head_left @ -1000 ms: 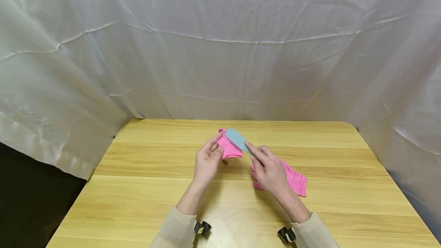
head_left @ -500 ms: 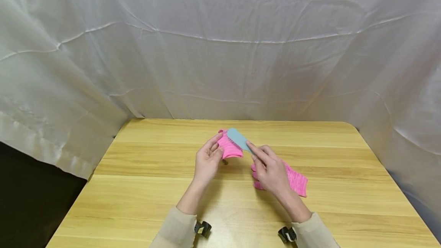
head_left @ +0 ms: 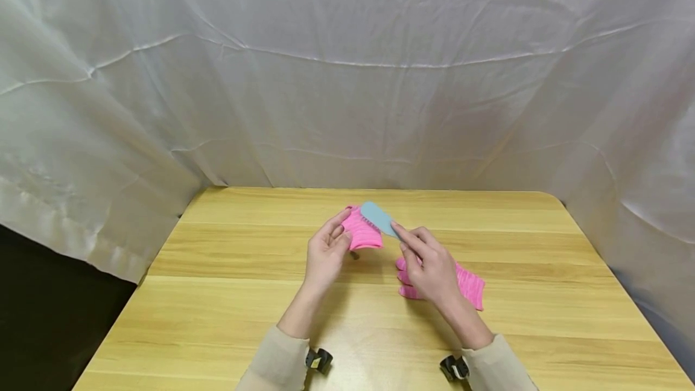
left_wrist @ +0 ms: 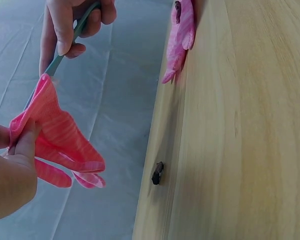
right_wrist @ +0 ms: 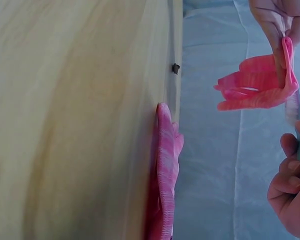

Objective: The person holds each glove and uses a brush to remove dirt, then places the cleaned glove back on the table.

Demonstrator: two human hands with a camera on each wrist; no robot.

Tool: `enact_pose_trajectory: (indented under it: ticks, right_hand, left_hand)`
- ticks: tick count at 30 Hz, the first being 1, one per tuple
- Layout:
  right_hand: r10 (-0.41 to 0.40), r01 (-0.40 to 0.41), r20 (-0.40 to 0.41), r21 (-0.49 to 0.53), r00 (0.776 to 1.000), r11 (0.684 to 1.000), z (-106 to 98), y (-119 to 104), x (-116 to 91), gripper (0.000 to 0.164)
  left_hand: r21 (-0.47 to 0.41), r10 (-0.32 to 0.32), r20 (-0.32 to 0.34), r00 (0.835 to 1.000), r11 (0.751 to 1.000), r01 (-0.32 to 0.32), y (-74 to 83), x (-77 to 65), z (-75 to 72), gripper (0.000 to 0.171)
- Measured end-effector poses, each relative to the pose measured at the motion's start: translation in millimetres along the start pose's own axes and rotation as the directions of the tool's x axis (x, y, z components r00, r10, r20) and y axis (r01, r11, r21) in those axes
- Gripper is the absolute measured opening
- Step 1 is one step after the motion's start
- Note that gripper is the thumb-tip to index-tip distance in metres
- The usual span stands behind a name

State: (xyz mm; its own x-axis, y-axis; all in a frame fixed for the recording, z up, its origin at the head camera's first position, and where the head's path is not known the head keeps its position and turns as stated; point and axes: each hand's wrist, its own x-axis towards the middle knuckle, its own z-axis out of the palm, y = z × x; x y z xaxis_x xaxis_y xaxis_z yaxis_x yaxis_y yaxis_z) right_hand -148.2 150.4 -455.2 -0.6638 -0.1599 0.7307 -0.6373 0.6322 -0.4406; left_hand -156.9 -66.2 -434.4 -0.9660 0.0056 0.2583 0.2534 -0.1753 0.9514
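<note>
My left hand (head_left: 327, 252) pinches a pink knit glove (head_left: 362, 234) at its cuff, holding it up off the table. In the left wrist view the fingers of this glove (left_wrist: 65, 135) hang down loosely. A blue-grey hairbrush (head_left: 377, 218) is gripped by its handle in my right hand (head_left: 432, 267), with the index finger stretched along it. Its bristles face the held glove and lie right at the fabric. Below my right hand a second pink glove (head_left: 470, 287) lies on the table, partly hidden by that hand.
A small dark lump (left_wrist: 158, 173) lies on the wooden table (head_left: 217, 318) beneath the held glove. Another dark bit (left_wrist: 178, 11) shows at the second glove. Pale cloth (head_left: 347, 107) hangs behind the table and along its sides.
My right hand and the hairbrush have slid slightly to the right across the held glove. The left hand stays almost still, and the glove on the table has not moved.
</note>
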Motion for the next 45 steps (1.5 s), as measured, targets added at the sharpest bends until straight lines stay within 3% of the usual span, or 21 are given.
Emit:
enact_pose_trajectory:
  ticks: [5,12,24,29,34,39,45]
  right_hand:
    - [0.055,-0.056,0.019,0.003,0.998,0.998,-2,2,-1,0.049]
    - [0.186,-0.186,-0.034,0.015,0.982,0.982,-12,9,2,0.045]
    - [0.245,-0.246,0.014,0.108,0.969,0.963,-18,5,6,0.046]
    - [0.202,-0.206,0.039,0.166,0.979,0.965,-17,0,7,0.047]
    - [0.107,-0.124,0.084,0.226,0.991,0.966,-12,-10,6,0.047]
    - [0.013,-0.038,0.115,0.218,0.993,0.975,-7,-14,4,0.042]
    - [0.000,-0.026,0.122,0.214,0.993,0.976,-5,-14,2,0.041]
  left_hand:
    - [-0.018,-0.004,0.001,1.000,1.000,0.004,0.5,-0.3,-1.3,0.046]
    - [-0.069,-0.026,-0.046,0.999,0.997,0.023,6.3,1.3,-5.9,0.047]
    - [-0.077,-0.019,-0.048,0.999,0.997,0.016,7.7,2.4,-11.3,0.047]
    - [-0.076,-0.041,-0.031,0.999,0.996,0.039,9.1,1.3,-10.9,0.048]
    - [-0.048,-0.038,-0.014,0.999,0.998,0.037,7.0,1.0,-9.0,0.047]
    - [-0.030,-0.031,-0.006,1.000,0.999,0.030,6.4,0.5,-7.3,0.046]
    - [-0.019,-0.043,-0.011,0.999,0.999,0.042,9.1,-1.0,-6.3,0.046]
